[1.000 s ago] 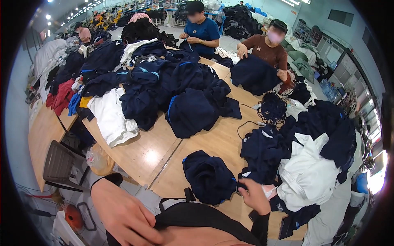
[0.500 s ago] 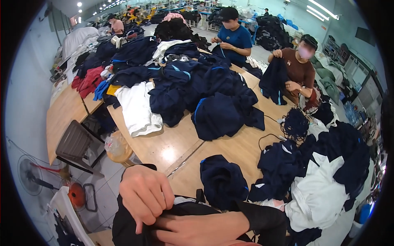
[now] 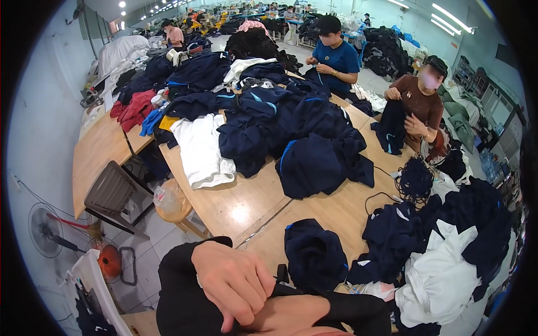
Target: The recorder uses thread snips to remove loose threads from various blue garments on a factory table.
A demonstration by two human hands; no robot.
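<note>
The black cloth (image 3: 288, 290) lies against the person's body, just below the tabletop's (image 3: 224, 210) near edge, with both hands at it. A second ago the right hand (image 3: 294, 312) was by the navy bundle (image 3: 315, 256); now it is beside the left, so both hands seem busy at one spot, apart from the table garments. The left hand (image 3: 232, 283) is curled, its fingers together and thumb pointing down; whether it pinches cloth cannot be told. The right hand's fingers are hidden, so how open they are cannot be told either.

The navy bundle sits at the tabletop's near edge. White shorts (image 3: 204, 157) lie along its left edge, and a white garment (image 3: 440, 277) tops the heap at the right.
</note>
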